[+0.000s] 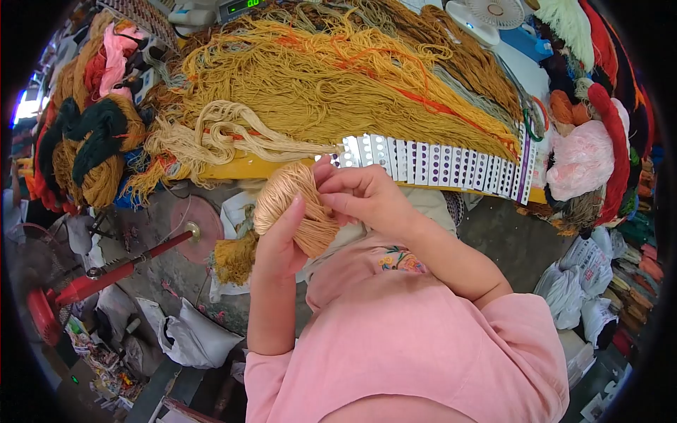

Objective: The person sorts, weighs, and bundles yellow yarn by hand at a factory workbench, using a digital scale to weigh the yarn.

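Observation:
A bundle of shiny peach-tan yarn [285,194] is gripped in my left hand [278,243], thumb over its front, in front of my lap. At the bundle's upper right edge is my right hand [370,197], its thumb and index finger pinched together; whatever lies between those fingertips is too small to make out. Just beyond my hands runs a row of white cards with round purple and silver spots [437,166] along the table's front edge. Cream yarn strands [236,130] lie on the table to the left of the cards.
Long olive and golden yarn [303,84] covers the table, with orange strands across it. Dark green hanks [99,134] hang at left, pink yarn [582,162] at right. A scale display [243,7] and small fan [493,10] stand at the back. A red machine arm [134,264] is at lower left.

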A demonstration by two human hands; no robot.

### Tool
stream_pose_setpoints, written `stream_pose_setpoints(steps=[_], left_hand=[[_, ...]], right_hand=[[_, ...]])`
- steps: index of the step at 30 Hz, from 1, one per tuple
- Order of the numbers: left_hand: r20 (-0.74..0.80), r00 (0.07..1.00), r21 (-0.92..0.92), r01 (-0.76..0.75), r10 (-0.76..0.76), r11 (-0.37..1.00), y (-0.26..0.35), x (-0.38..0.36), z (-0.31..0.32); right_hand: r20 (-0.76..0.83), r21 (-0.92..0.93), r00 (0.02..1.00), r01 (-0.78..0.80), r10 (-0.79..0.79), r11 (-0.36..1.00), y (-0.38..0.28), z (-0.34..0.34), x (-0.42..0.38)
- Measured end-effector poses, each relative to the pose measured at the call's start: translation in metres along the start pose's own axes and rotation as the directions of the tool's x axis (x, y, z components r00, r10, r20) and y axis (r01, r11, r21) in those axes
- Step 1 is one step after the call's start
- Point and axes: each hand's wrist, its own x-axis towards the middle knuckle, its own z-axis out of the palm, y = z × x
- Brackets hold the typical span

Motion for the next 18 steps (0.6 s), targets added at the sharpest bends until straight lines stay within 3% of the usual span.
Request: stream_pose_setpoints(steps=[1, 2, 5, 8, 9, 12, 15, 18], left_hand=[[0.033, 0.999, 0.02, -0.008, 0.008, 1.0, -0.001, 0.0, 0.0], [0.029, 0.999, -0.176, 0.023, -0.019, 0.984, -0.003, -0.002, -0.006], [0.0, 1.0, -0.261, 0.009, -0.01, 0.965, -0.002, -0.007, 0.0], [0.052, 0.997, -0.222, 0.063, -0.053, 0.973, -0.011, -0.006, -0.004], [-0.01, 0.999, -0.205, 0.038, -0.041, 0.978, -0.012, -0.005, 0.0], [0.002, 0.999, -0.216, 0.034, -0.035, 0.976, -0.011, -0.004, 0.005], [0.07, 0.997, -0.307, 0.05, -0.03, 0.95, -0.012, -0.003, 0.005], [0.085, 0.996, -0.212, 0.054, -0.037, 0.976, -0.013, -0.002, 0.006]], right_hand=[[-0.009, -0.038, 1.0, 0.012, -0.013, 0.999, -0.005, -0.002, -0.001], [-0.008, -0.041, 1.0, 0.014, -0.015, 0.999, -0.005, -0.005, -0.003], [-0.065, 0.066, 0.998, 0.027, -0.023, 0.997, -0.008, -0.01, -0.007], [-0.094, 0.092, 0.995, -0.011, 0.02, 0.996, -0.01, -0.006, -0.01], [-0.092, 0.088, 0.996, -0.011, 0.019, 0.996, -0.012, -0.005, -0.011], [-0.08, -0.054, 0.995, -0.058, 0.053, 0.997, -0.016, -0.004, -0.013], [-0.109, 0.024, 0.991, -0.07, 0.072, 0.997, -0.017, -0.003, -0.011], [-0.109, 0.059, 0.992, -0.057, 0.063, 0.997, -0.018, -0.002, -0.01]])
